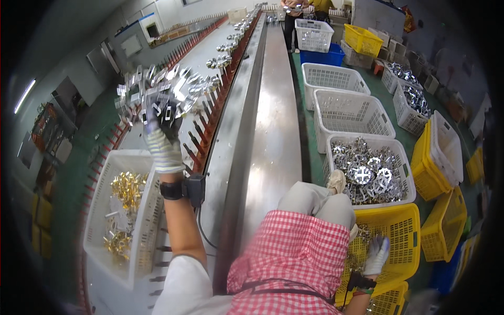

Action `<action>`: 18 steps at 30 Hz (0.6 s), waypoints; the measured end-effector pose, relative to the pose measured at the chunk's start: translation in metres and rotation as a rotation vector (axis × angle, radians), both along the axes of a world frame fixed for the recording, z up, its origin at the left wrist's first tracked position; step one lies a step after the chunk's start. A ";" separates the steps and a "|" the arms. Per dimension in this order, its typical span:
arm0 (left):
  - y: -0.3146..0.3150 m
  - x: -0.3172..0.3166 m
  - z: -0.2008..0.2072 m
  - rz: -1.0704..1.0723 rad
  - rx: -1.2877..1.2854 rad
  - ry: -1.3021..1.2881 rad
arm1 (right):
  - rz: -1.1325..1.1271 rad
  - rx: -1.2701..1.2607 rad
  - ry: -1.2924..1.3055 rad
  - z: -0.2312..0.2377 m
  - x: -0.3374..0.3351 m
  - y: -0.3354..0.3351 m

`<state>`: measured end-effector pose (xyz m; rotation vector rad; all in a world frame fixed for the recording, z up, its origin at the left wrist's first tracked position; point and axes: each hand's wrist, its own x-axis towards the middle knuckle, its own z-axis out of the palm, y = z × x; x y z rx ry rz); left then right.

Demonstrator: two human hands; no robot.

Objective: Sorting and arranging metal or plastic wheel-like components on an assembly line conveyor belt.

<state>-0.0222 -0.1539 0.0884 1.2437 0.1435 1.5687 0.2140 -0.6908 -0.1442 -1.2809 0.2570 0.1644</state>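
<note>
My left hand (160, 142), in a striped work glove, is raised over the peg-lined conveyor at the left. It holds a large cluster of shiny silver metal pieces (165, 92), and its fingers are mostly hidden among them. Blur softens the cluster's edges. Down at the lower right, my gloved right hand (376, 255) reaches into a yellow crate (401, 231). Its fingers are stretched out, with no piece visible in them. Beside it in that crate lie small metal pieces (362, 241).
Red-based pegs (197, 131) line the conveyor, some carrying metal pieces (220, 62). A white crate (97, 220) with gold-coloured pieces (128, 191) stands at left. A white crate (407, 181) of silver parts is right of my knees. Further crates and two people are beyond.
</note>
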 end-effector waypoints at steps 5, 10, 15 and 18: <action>-0.092 0.019 0.007 -0.137 0.275 0.919 | 0.463 0.289 -0.110 0.062 -0.009 0.081; -0.196 0.079 -0.025 -1.151 0.131 1.018 | 0.658 0.508 -0.099 0.099 -0.065 0.139; -0.218 0.084 -0.062 -1.187 -0.064 1.159 | 0.676 0.404 0.024 0.082 -0.070 0.098; -0.197 0.097 -0.069 -1.082 -0.231 0.886 | 0.532 0.544 0.204 0.102 -0.075 0.074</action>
